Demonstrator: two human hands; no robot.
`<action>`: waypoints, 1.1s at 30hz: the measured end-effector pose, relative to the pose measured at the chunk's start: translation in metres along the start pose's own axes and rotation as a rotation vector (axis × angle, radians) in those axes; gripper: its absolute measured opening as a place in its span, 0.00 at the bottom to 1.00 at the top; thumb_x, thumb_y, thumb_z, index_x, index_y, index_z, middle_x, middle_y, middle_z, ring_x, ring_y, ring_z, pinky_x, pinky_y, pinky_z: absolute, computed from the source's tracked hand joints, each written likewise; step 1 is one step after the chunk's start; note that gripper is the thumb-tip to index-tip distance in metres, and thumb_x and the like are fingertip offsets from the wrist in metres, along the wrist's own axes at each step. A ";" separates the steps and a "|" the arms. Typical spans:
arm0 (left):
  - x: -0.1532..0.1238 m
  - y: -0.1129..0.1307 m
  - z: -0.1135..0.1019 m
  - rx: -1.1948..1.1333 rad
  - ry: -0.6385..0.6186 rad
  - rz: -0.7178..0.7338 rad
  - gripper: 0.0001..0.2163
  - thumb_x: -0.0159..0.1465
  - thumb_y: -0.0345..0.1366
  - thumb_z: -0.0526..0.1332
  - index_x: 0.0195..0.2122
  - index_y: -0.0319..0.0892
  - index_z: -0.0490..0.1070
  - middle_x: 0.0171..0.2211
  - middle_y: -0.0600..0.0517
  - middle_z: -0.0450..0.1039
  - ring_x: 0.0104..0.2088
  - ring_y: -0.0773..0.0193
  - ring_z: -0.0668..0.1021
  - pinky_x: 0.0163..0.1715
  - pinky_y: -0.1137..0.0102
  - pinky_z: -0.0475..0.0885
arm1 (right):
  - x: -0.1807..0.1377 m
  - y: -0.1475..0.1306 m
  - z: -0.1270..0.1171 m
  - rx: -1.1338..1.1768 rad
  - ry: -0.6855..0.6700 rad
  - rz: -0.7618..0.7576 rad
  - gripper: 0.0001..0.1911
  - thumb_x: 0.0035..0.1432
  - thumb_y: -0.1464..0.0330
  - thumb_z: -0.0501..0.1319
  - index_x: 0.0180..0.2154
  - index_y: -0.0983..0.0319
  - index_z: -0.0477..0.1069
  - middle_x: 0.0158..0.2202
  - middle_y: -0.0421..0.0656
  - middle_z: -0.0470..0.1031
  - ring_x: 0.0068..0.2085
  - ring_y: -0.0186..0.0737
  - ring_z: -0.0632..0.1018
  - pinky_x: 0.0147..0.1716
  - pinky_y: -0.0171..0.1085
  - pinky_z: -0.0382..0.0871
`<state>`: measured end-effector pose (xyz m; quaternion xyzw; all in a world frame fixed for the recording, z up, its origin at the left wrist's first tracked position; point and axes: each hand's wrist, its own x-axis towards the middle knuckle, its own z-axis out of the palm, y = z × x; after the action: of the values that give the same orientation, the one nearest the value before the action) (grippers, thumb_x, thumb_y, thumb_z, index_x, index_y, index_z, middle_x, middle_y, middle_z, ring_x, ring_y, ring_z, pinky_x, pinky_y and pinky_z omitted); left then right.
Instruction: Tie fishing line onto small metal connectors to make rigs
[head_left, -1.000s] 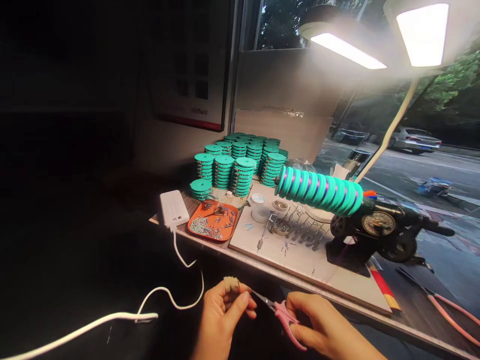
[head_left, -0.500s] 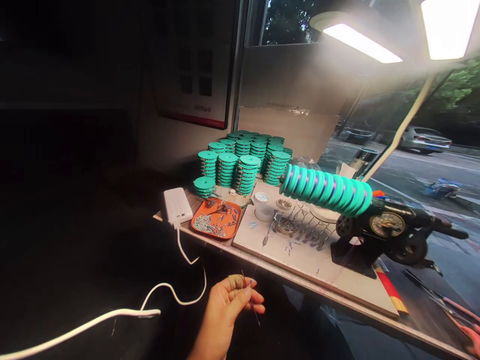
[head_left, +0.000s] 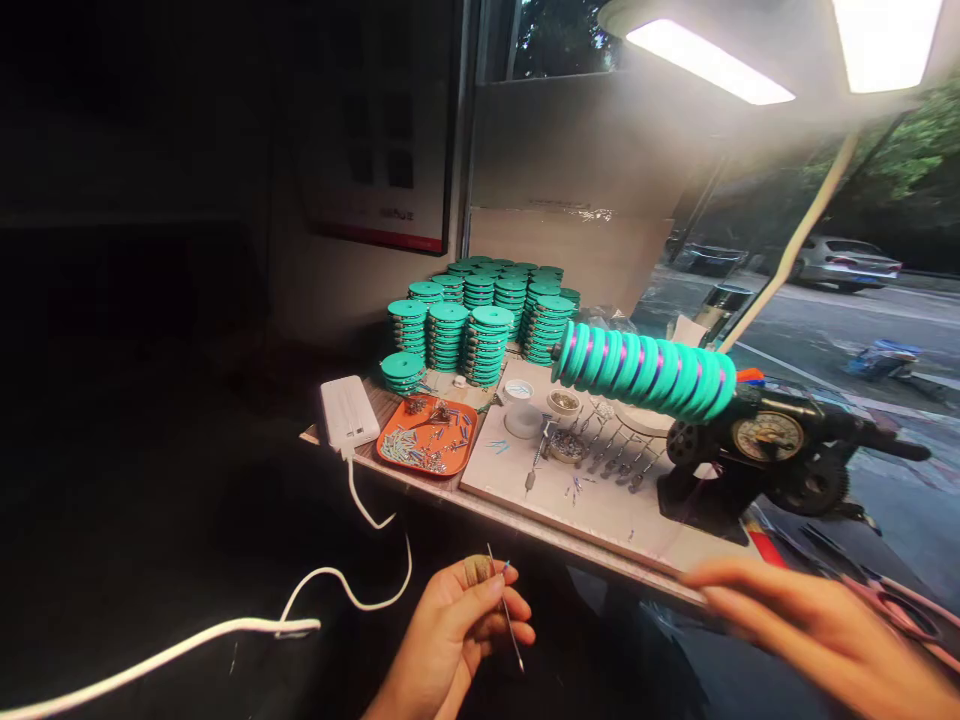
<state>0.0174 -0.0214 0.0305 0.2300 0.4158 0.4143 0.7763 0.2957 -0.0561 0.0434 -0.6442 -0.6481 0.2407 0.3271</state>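
Note:
My left hand [head_left: 469, 620] is closed in a pinch below the table's front edge. Between thumb and fingers it grips a thin, needle-like metal rod [head_left: 513, 632], tilted, with its lower end sticking out. A small bluish piece [head_left: 506, 567] shows at the fingertips. One finger wears a tan wrap [head_left: 478, 570]. My right hand [head_left: 810, 625], blurred by motion, reaches in at lower right with fingers stretched out and nothing visible in them. It is in front of the board's right end, near a pair of pink-handled scissors [head_left: 904, 608].
A black hand-cranked winder [head_left: 776, 440] carries a row of green spools [head_left: 645, 372] above a pale board [head_left: 491, 482]. Left of it are an orange tray [head_left: 459, 458] of small parts, a white power bank [head_left: 347, 412] with its cable, and stacked green spools [head_left: 489, 345].
My right hand has come into view from the lower right. My left hand stays about where it was, still pinching the rod. The view has shifted slightly.

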 end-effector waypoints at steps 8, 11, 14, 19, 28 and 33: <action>-0.001 -0.002 -0.006 -0.124 -0.131 -0.138 0.04 0.54 0.31 0.63 0.28 0.34 0.71 0.18 0.52 0.71 0.17 0.70 0.74 0.23 0.76 0.69 | 0.040 -0.079 0.113 0.698 -0.414 -0.056 0.10 0.54 0.62 0.59 0.30 0.63 0.71 0.26 0.40 0.73 0.32 0.37 0.74 0.36 0.36 0.66; 0.002 -0.005 -0.008 -0.171 -0.130 -0.157 0.04 0.54 0.30 0.63 0.28 0.34 0.71 0.17 0.52 0.71 0.16 0.70 0.74 0.22 0.76 0.69 | 0.047 -0.078 0.107 0.688 -0.419 -0.108 0.10 0.53 0.63 0.60 0.26 0.64 0.70 0.24 0.39 0.72 0.30 0.35 0.72 0.34 0.34 0.64; 0.003 -0.007 -0.007 -0.189 -0.137 -0.185 0.04 0.54 0.30 0.63 0.29 0.34 0.71 0.17 0.53 0.71 0.15 0.70 0.74 0.20 0.76 0.68 | 0.048 -0.076 0.104 0.672 -0.422 -0.117 0.09 0.53 0.65 0.61 0.27 0.64 0.71 0.25 0.39 0.72 0.30 0.35 0.72 0.33 0.33 0.63; 0.002 -0.008 -0.007 -0.148 -0.197 -0.197 0.04 0.55 0.29 0.60 0.32 0.36 0.68 0.16 0.56 0.69 0.14 0.72 0.72 0.22 0.75 0.67 | 0.047 -0.076 0.109 0.595 -0.386 -0.147 0.08 0.52 0.66 0.60 0.25 0.64 0.70 0.24 0.38 0.69 0.29 0.34 0.70 0.30 0.32 0.62; 0.026 0.021 0.004 1.112 0.001 0.516 0.07 0.59 0.33 0.54 0.37 0.42 0.68 0.21 0.51 0.71 0.25 0.60 0.73 0.31 0.66 0.64 | 0.039 -0.061 0.119 0.412 0.064 0.014 0.12 0.53 0.62 0.54 0.23 0.62 0.64 0.21 0.37 0.63 0.25 0.35 0.65 0.25 0.33 0.59; 0.075 0.052 0.029 1.221 0.129 0.722 0.07 0.55 0.27 0.55 0.26 0.43 0.72 0.29 0.46 0.71 0.40 0.50 0.70 0.47 0.54 0.55 | 0.033 -0.060 0.124 0.394 0.020 0.025 0.12 0.53 0.62 0.53 0.23 0.62 0.64 0.22 0.39 0.65 0.27 0.37 0.66 0.27 0.33 0.60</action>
<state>0.0411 0.0694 0.0489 0.7221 0.5165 0.3514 0.2972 0.1655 -0.0134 0.0074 -0.5782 -0.5772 0.3603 0.4503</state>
